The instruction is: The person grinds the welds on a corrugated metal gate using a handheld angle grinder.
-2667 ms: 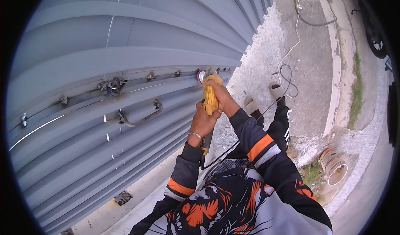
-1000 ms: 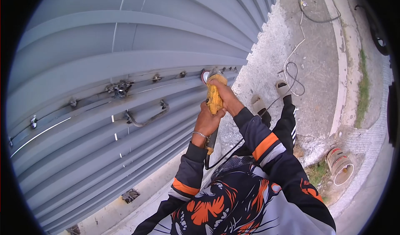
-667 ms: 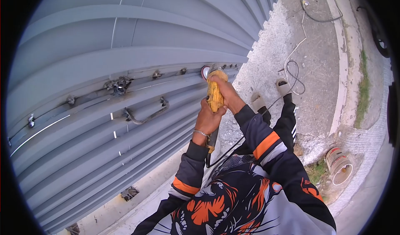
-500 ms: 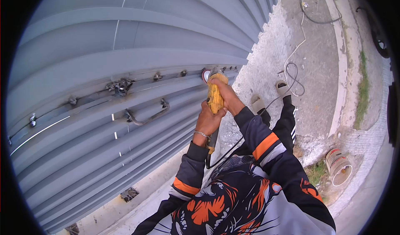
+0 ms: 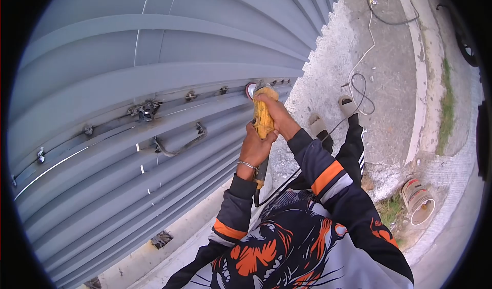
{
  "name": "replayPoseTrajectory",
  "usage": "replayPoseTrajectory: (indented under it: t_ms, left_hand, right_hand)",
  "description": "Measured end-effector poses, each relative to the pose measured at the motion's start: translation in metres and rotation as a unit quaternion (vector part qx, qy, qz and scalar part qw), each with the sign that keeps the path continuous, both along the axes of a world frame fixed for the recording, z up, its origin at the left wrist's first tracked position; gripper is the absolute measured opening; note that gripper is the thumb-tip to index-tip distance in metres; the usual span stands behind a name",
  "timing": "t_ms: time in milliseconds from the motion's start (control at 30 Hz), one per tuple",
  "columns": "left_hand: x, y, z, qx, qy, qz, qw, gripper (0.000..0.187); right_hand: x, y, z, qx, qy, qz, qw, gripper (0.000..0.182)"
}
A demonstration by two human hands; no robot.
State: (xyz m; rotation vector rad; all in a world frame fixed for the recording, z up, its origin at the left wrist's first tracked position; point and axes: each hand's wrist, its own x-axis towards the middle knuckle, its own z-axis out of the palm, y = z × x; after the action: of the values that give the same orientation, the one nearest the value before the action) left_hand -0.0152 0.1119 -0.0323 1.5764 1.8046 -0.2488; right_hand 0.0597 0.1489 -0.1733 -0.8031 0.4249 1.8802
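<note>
A yellow angle grinder (image 5: 263, 119) is held in both my hands. My left hand (image 5: 255, 149) wraps round its rear body, and my right hand (image 5: 277, 114) grips it nearer the head. The grinder's disc (image 5: 250, 90), white with a red rim, is close against the grey corrugated metal gate (image 5: 195, 76); whether it touches cannot be made out. Rough, dark weld spots (image 5: 190, 95) run along the gate's seam to the left of the disc. A bent metal handle (image 5: 179, 149) sticks out below that seam.
The grinder's black cord (image 5: 277, 194) loops past my legs to a pale cable (image 5: 365, 53) on the concrete. A bucket (image 5: 418, 202) lies on its side at the right. A latch-like fitting (image 5: 146, 110) sits on the seam. A wheel (image 5: 465, 48) shows at the far right.
The grinder and both hands have shifted very slightly left along the seam. The view has tilted a little; my grip is the same.
</note>
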Motion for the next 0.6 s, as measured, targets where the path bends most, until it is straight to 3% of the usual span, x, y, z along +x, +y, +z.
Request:
replayPoseTrajectory:
  t_ms: [600]
  left_hand:
    - [0.015, 0.003, -0.005, -0.009, 0.035, 0.013, 0.999, 0.080]
  right_hand:
    - [0.006, 0.006, -0.008, -0.023, 0.021, 0.000, 1.000, 0.051]
